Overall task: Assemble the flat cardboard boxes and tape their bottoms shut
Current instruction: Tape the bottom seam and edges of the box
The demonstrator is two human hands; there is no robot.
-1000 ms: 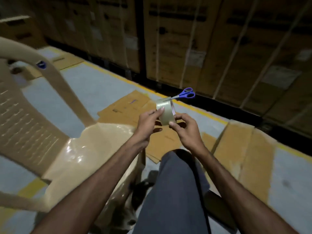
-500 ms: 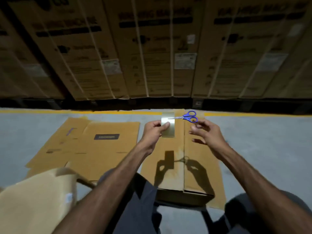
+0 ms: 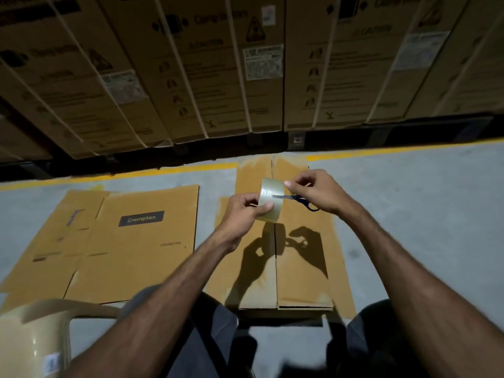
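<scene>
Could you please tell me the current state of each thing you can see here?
tape roll: held up in left hand
right hand: pinching at the roll's top edge
scissors: closed, behind the right hand
box: flaps folded shut, seam untaped
flat cardboard: unassembled, on floor

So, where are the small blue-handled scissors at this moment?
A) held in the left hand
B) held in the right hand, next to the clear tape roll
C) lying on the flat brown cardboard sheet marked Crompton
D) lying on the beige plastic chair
B: the right hand holds the blue-handled scissors, blades pointing at the clear tape roll that the left hand grips.
</scene>
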